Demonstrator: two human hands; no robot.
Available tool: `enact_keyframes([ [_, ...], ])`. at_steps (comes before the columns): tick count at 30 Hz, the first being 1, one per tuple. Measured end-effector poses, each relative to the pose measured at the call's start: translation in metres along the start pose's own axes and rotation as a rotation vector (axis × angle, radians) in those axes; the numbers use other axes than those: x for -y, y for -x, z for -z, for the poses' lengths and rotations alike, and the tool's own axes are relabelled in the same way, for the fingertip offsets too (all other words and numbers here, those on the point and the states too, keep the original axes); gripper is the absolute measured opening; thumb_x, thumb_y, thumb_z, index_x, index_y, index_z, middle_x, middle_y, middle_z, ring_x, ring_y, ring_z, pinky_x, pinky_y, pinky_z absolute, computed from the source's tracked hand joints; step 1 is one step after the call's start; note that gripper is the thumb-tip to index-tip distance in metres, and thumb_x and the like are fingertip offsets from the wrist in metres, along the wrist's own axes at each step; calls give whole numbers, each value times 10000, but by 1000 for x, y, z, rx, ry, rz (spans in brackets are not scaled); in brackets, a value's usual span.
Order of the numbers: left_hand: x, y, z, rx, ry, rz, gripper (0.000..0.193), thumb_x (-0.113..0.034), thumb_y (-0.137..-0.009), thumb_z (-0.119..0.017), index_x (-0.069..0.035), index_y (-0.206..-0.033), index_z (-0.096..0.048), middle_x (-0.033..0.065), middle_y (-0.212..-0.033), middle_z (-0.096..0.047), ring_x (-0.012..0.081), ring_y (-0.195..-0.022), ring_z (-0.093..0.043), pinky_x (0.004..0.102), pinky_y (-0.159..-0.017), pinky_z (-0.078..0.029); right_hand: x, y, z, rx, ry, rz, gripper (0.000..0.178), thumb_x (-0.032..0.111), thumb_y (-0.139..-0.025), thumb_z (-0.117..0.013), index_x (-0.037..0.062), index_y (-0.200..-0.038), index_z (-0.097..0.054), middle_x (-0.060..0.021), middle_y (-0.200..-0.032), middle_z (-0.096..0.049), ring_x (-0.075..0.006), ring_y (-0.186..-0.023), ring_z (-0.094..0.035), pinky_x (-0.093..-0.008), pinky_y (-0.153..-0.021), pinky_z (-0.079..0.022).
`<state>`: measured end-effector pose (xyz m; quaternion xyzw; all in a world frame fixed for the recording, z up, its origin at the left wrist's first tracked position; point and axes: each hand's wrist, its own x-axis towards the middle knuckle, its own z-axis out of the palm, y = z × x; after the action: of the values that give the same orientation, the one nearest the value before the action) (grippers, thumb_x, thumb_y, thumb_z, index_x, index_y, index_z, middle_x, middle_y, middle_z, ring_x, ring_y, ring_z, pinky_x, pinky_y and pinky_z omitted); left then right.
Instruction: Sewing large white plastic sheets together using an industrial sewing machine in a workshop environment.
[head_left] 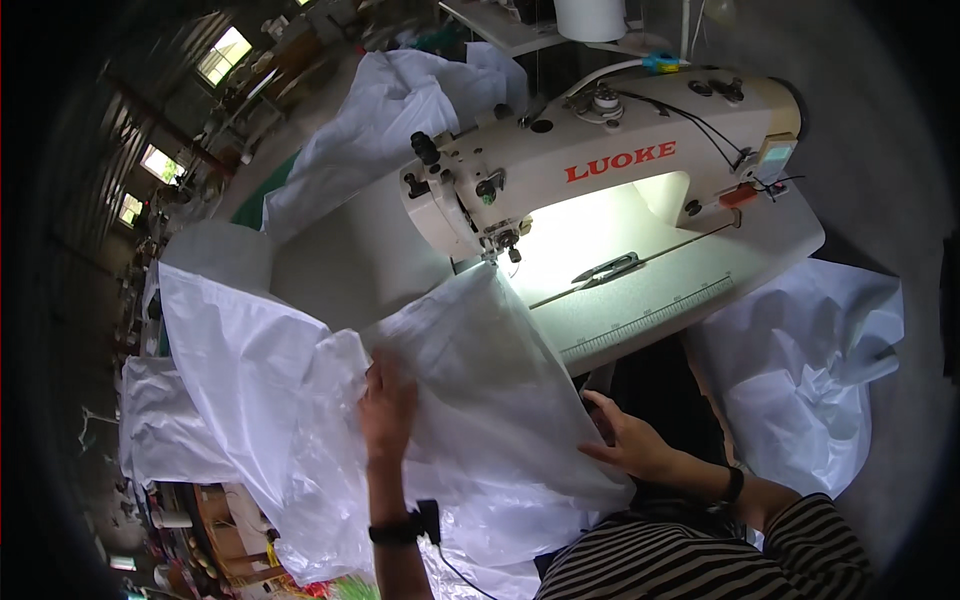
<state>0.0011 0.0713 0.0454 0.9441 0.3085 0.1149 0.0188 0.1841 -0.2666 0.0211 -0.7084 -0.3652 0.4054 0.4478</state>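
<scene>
A large, thin, slightly shiny white sheet [490,400] runs from under the sewing machine's needle area [492,262] down over my lap. My left hand [388,405] has its fingers bent into a fold of the sheet, left of the middle; the fingertips are partly hidden and a little blurred. At the sheet's right edge, below the machine bed, my right hand [630,438] grips with the thumb on top and the fingers around the edge. The sewing machine [620,150] is off-white, and its lamp lights the bed.
Thread snips [607,268] lie on the machine bed [680,290], by a printed ruler scale. More white sheeting [800,370] hangs at the right, and another heap [390,110] lies behind the machine head. A blurred, cluttered workshop with bright windows [224,55] fills the left side.
</scene>
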Motion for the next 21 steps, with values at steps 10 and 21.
enact_keyframes([
  [10, -201, 113, -14, 131, 258, -92, 149, -213, -794, -730, -112, -892, -679, 66, -852, -651, 256, -794, -631, 418, -757, -436, -13, 7, 0, -49, -13, 96, 658, 250, -958, -640, 71, -1509, -328, -199, -922, -695, -329, -817, -690, -384, -749, -533],
  [21, -217, 115, -25, 323, 524, -309, 31, -105, -810, -704, -84, -816, -682, 83, -829, -672, 312, -724, -658, 437, -654, -511, -6, -29, -17, -220, 407, 110, 712, 206, -920, -613, 15, -1519, -278, -178, -831, -690, -356, -682, -688, -426, -627, -547],
])
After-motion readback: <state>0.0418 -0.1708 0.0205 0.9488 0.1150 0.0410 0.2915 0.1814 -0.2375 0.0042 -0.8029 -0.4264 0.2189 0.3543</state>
